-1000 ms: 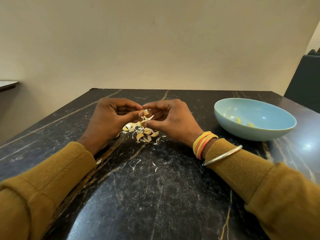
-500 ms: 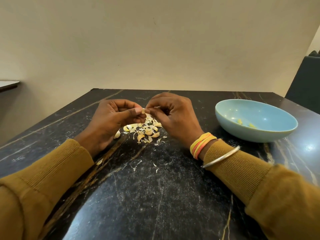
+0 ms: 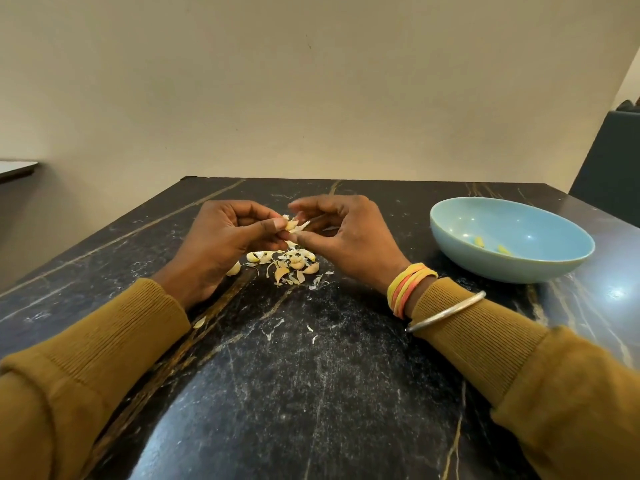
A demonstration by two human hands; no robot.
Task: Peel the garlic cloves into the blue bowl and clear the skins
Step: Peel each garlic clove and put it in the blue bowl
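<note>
Head view, centre of the frame: I see both hands raised just above the table (image 3: 311, 393), meeting over a small heap. My left hand (image 3: 221, 244) is curled, thumb and forefinger pinching a garlic clove (image 3: 292, 224) at their tips. The other fingers are folded into the palm. My right hand (image 3: 349, 237) is also curled, fingertips bent in toward the clove. Its thumb and forefinger seem to nip a pale strip of skin (image 3: 304, 225) that sticks out from the clove, though that contact is small and hard to make out.

Directly below the hands lies the pile of skins (image 3: 287, 265), mixed with a few whole-looking cloves. I cannot sort one from the other. Loose flakes lie scattered toward the lower centre, and one sits beside my left sleeve (image 3: 114, 327).

The blue bowl (image 3: 485, 268) stands at right of centre, well apart from my right hand, with two yellowish peeled cloves (image 3: 479, 241) on its floor. Dark tabletop lies open between hand and bowl, and more across the lower middle between my forearms. The table's far edge runs just beyond the hands, against a plain wall (image 3: 311, 81). Its right edge passes near the bowl.

Coloured bands (image 3: 408, 289) and a silver bangle (image 3: 446, 311) circle my right wrist. A dark chair (image 3: 609, 168) is cut off at the right edge, a pale ledge (image 3: 17, 168) at the left edge. My palms are hidden from me.
</note>
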